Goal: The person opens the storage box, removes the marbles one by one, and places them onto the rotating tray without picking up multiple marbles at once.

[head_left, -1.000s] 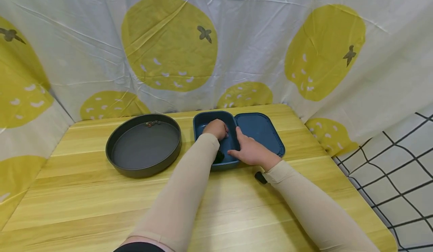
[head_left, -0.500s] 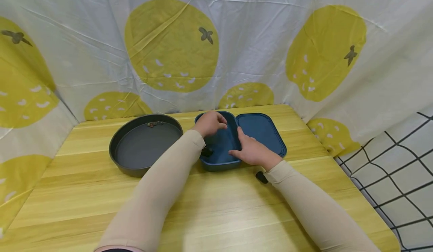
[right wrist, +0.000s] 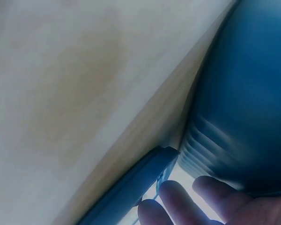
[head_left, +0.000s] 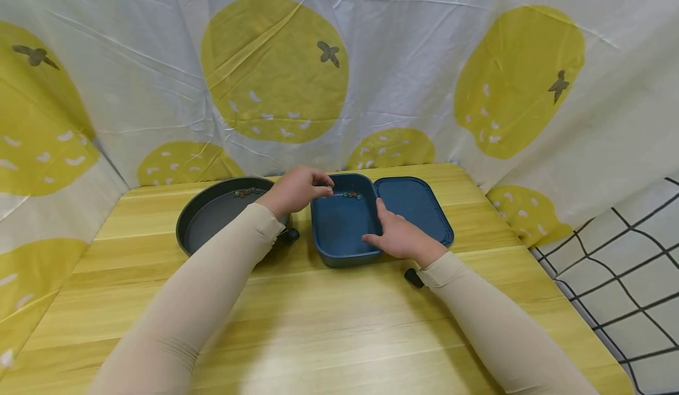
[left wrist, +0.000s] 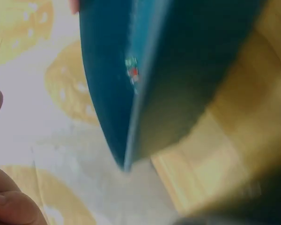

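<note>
My left hand (head_left: pixel 297 190) is raised between the round dark pan (head_left: pixel 183 230) and the blue rectangular box (head_left: pixel 345 259). Its thumb and fingertips pinch a small glassy marble (head_left: pixel 331 188), mostly hidden by the fingers. Several small coloured marbles (head_left: pixel 352 195) lie along the far inner side of the box; the left wrist view shows some of these marbles (left wrist: pixel 132 70) too. More marbles (head_left: pixel 244 193) sit at the pan's far edge, partly behind my left arm. My right hand (head_left: pixel 400 237), fingers extended and thumb spread, touches the box's right side.
A flat blue lid (head_left: pixel 414 203) lies on the wooden table (head_left: pixel 339 324) just right of the box. Behind the table hangs a white cloth (head_left: pixel 392 59) with yellow fruit prints. At the right edge is a cloth with black grid lines (head_left: pixel 636 283).
My left hand has come up out of the box and moved left towards the pan, pinching a marble. This uncovers the marbles inside the box. My right hand has stayed at the box.
</note>
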A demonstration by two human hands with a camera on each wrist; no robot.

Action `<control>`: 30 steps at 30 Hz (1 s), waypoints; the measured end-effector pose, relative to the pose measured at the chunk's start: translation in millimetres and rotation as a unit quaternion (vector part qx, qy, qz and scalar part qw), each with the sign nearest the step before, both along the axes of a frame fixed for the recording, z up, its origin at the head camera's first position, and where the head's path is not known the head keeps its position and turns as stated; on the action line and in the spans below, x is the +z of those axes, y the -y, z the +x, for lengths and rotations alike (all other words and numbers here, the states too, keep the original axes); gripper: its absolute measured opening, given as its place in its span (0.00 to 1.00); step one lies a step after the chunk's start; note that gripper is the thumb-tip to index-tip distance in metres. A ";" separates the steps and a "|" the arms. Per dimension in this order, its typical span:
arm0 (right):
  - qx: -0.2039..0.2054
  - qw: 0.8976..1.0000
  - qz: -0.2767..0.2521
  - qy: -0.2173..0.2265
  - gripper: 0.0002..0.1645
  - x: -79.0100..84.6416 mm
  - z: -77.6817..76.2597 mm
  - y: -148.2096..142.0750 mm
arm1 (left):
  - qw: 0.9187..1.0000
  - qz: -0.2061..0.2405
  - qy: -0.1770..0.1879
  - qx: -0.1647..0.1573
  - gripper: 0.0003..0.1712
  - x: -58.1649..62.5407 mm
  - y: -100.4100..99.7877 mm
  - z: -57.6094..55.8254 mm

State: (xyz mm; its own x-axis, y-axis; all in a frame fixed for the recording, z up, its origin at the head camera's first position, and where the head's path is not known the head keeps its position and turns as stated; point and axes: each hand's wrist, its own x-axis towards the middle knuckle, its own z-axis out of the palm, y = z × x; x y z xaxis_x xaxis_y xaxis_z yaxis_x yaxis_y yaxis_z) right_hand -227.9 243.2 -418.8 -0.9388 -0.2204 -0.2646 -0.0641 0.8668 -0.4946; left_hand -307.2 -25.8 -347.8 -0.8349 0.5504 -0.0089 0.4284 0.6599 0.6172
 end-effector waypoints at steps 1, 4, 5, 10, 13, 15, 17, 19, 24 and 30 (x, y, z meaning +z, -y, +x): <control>0.001 1.000 0.002 0.000 0.67 0.2 0.1 0.2 | 1.000 -0.004 -0.004 0.005 0.15 1.3 6.3 -0.3; 0.002 1.000 0.003 0.000 0.67 0.8 -0.2 0.5 | 0.999 -0.020 -0.019 0.025 0.16 4.5 26.6 -2.5; 0.004 1.000 0.002 0.000 0.66 1.0 0.0 0.7 | 0.999 -0.023 -0.019 0.032 0.16 5.5 33.7 -3.2; 0.004 1.000 0.000 0.004 0.66 2.0 0.8 0.5 | 0.998 -0.030 -0.015 0.055 0.18 6.7 70.8 -7.6; 0.005 1.000 0.000 0.002 0.66 1.7 0.6 0.1 | 0.997 -0.034 -0.010 0.063 0.19 5.4 93.3 -9.9; 0.007 1.000 -0.002 0.001 0.66 1.0 -0.2 0.0 | 0.997 -0.036 -0.010 0.070 0.19 4.3 106.9 -10.3; 0.008 1.000 -0.002 0.000 0.66 0.4 -0.3 -0.3 | 0.996 -0.037 -0.017 0.076 0.19 1.1 118.9 -11.5; 0.008 1.000 -0.003 0.000 0.66 0.3 -0.5 -0.2 | 0.995 -0.041 -0.031 0.080 0.18 -1.8 129.4 -12.3; 0.010 1.000 -0.008 0.000 0.66 -0.5 -1.4 0.3 | 0.993 -0.060 -0.055 0.084 0.16 -7.3 147.3 -12.1; 0.011 1.000 -0.007 0.001 0.66 0.1 -1.6 -0.3 | 0.991 -0.078 -0.063 0.083 0.16 -12.3 155.4 -13.4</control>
State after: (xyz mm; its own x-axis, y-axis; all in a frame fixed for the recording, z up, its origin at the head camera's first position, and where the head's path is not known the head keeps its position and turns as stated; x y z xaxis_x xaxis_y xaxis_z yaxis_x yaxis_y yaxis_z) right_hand -229.5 243.5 -418.7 -0.9331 -0.2453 -0.2629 -0.0830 0.8585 -0.5061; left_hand -320.5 -181.2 -360.1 -0.9135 0.4059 0.0270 0.3738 0.8112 0.4497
